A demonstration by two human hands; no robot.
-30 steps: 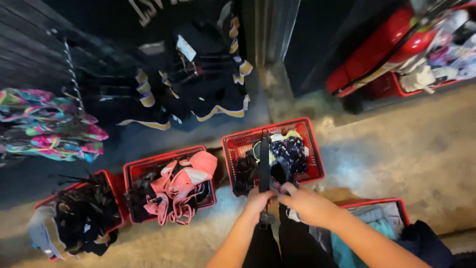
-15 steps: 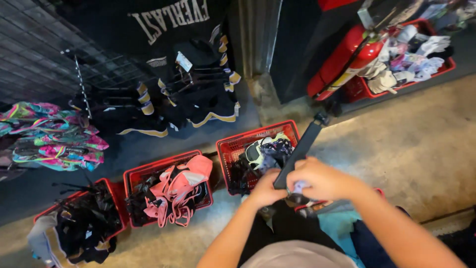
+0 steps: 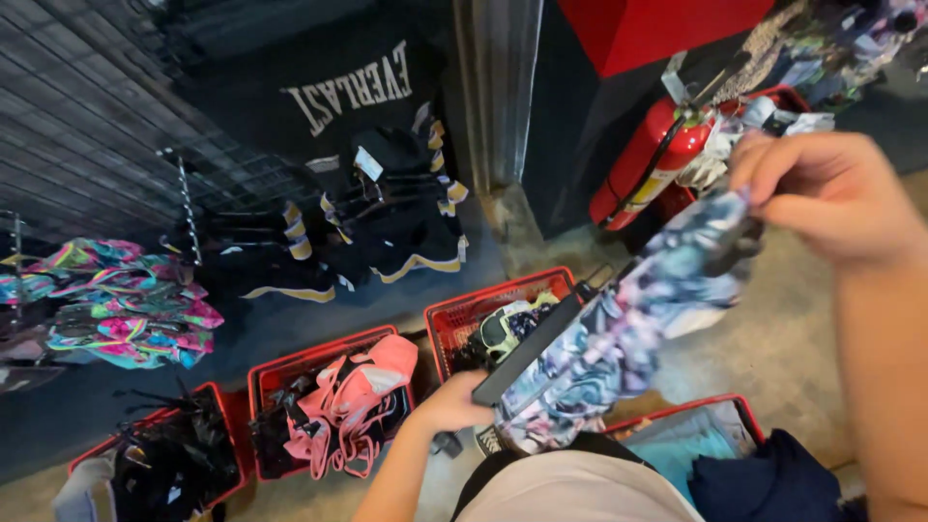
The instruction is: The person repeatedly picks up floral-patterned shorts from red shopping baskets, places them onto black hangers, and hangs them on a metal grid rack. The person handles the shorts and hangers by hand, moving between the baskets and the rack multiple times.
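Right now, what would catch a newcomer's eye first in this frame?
First, the patterned blue and purple garment stretched across the middle, held at its top by the right hand and at its lower end by the left hand, with a black strap along it. Next, the red fire extinguisher leaning at upper right. Then the red baskets on the floor, one holding pink garments.

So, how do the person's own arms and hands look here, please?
Both forearms are bare, with no sleeves in view. The left hand and the right hand wear no gloves, and no rings, watch or bracelets can be seen. A light-coloured top shows at the bottom edge.
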